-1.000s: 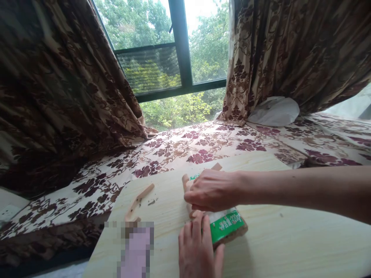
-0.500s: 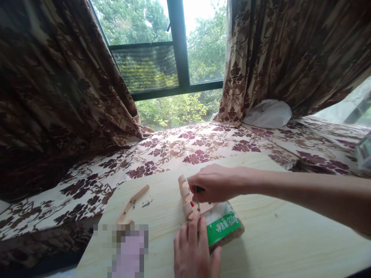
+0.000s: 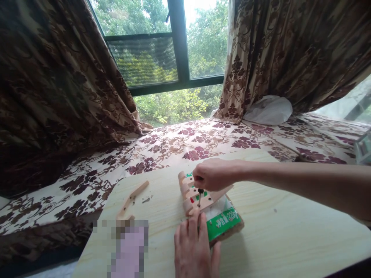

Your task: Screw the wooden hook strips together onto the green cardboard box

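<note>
My right hand (image 3: pixel 213 175) is closed around a screwdriver (image 3: pixel 199 198); its dark handle end and thin metal shaft show below the fist. The shaft points down at a screw hole in a pale wooden slatted piece (image 3: pixel 206 201) with rounded ends along its left side. That piece lies on a green and white printed package (image 3: pixel 222 225). My left hand (image 3: pixel 193 247) lies with fingers stretched out, fingertips against the near end of the wooden piece. Its thumb is spread out beside the package's near edge.
On the pale wood-grain table (image 3: pixel 269 247), a loose angled wooden strip (image 3: pixel 135 197) lies at left with small dark screws (image 3: pixel 147 199) near it. A pixelated pinkish patch (image 3: pixel 129 251) hides something in front. Behind are a floral cloth (image 3: pixel 197 141), curtains and a window.
My right hand has lifted slightly, tilting, so more of the screwdriver and the wooden slats shows. My left hand stays in place on the wooden piece. The view has shifted slightly.
</note>
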`<state>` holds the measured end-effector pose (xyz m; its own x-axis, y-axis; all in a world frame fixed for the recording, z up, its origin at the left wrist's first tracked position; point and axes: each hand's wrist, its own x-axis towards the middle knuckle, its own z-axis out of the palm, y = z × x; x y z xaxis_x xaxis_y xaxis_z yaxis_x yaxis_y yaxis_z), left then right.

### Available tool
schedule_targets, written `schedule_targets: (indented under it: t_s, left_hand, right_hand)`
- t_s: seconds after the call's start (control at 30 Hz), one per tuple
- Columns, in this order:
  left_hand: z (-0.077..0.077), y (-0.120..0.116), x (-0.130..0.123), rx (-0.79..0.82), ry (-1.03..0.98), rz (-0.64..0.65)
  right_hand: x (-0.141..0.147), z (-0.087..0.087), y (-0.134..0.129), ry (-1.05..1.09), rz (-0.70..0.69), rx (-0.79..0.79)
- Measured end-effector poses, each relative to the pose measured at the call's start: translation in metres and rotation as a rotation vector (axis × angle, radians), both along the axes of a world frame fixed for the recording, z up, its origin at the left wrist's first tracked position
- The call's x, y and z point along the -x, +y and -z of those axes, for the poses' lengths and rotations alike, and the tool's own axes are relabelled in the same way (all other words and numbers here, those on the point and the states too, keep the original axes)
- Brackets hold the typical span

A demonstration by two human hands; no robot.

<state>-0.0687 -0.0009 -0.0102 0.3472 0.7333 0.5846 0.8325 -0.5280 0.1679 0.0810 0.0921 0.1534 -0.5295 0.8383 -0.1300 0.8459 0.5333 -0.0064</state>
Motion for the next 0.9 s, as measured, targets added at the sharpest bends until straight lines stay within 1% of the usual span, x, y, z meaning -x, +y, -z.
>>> schedule_targets:
  t_s: [0.07, 0.13, 0.2, 0.23, 0.33, 0.37, 0.4, 0.43, 0.47, 0.57, 0.63, 0.7, 0.77, 0.83, 0.9]
  left_hand:
    - [0.0, 0.0, 0.0, -0.009, -0.003, -0.003]
    - [-0.001, 0.0, -0.001, -0.01, -0.005, -0.006]
    - [-0.003, -0.001, -0.001, 0.0, -0.005, -0.009]
    - [-0.003, -0.001, -0.001, 0.007, -0.007, -0.01]
    - [-0.004, -0.002, -0.002, 0.025, -0.016, -0.011]
    - [-0.004, -0.002, -0.002, 0.03, -0.017, -0.013]
    - [-0.004, -0.002, -0.002, 0.034, -0.015, -0.014]
    - [-0.004, -0.002, -0.002, 0.037, -0.012, -0.016]
    - [-0.004, -0.002, -0.002, 0.039, -0.008, -0.018]
    - [-0.004, -0.003, -0.003, 0.028, -0.003, -0.022]
    - [-0.004, -0.003, -0.003, 0.015, 0.002, -0.023]
    - [-0.003, -0.002, -0.002, -0.003, 0.011, -0.02]
    - [-0.002, -0.001, -0.001, -0.022, 0.018, -0.011]
    - [-0.001, 0.0, 0.001, -0.027, 0.033, 0.0]
    - [0.001, 0.001, 0.002, -0.021, 0.053, 0.002]
  right_hand:
    - [0.001, -0.002, -0.002, 0.001, 0.011, -0.018]
    - [0.002, -0.005, -0.007, 0.003, -0.021, -0.027]
    - [0.003, -0.009, -0.015, -0.034, -0.129, -0.03]
    - [0.003, -0.01, -0.018, -0.064, -0.211, -0.048]
    - [0.003, -0.007, -0.022, -0.091, -0.46, -0.175]
    - [0.003, -0.006, -0.021, -0.076, -0.506, -0.202]
    - [0.003, -0.004, -0.019, -0.064, -0.519, -0.2]
    - [0.004, -0.003, -0.017, -0.061, -0.489, -0.165]
    - [0.005, -0.003, -0.013, -0.063, -0.423, -0.114]
    - [0.006, -0.006, -0.003, -0.085, -0.178, 0.03]
    - [0.006, -0.01, 0.003, -0.099, -0.102, 0.068]
    - [0.006, -0.014, 0.004, -0.105, -0.092, 0.078]
    - [0.007, -0.016, 0.001, -0.099, -0.114, 0.067]
    - [0.007, -0.017, -0.005, -0.099, -0.194, 0.043]
    - [0.008, -0.014, -0.012, -0.112, -0.321, -0.036]
